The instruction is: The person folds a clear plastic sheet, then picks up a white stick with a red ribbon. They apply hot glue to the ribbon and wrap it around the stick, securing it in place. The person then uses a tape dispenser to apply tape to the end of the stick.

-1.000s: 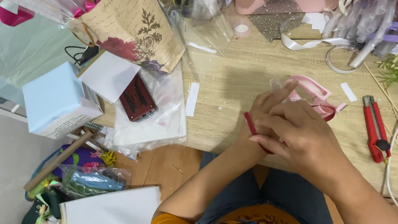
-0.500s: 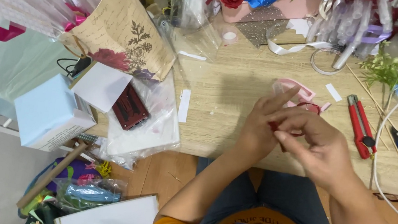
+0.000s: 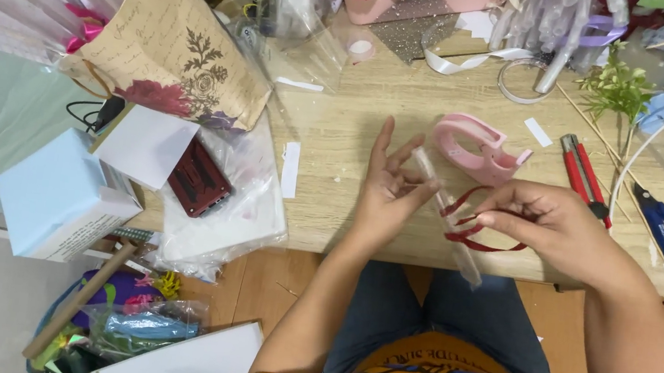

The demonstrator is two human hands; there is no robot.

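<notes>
Your left hand [image 3: 386,189]: fingers spread, thumb and fingertip pinching a clear strip [image 3: 447,213]. Your right hand [image 3: 551,226]: fingers pinched on dark red ribbon [image 3: 470,229], near the worktop's [image 3: 339,128] front edge. Pink tape dispenser [image 3: 480,146] just behind.

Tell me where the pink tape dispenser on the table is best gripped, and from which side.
Grip the pink tape dispenser across its rounded left body, coming from above. It lies flat on the wooden table, its notched cutter end points right, and nothing covers its top.

Glossy red satin ribbon [image 3: 474,229], clear plastic strip [image 3: 447,213], matt pale wood-grain table [image 3: 357,122].
</notes>
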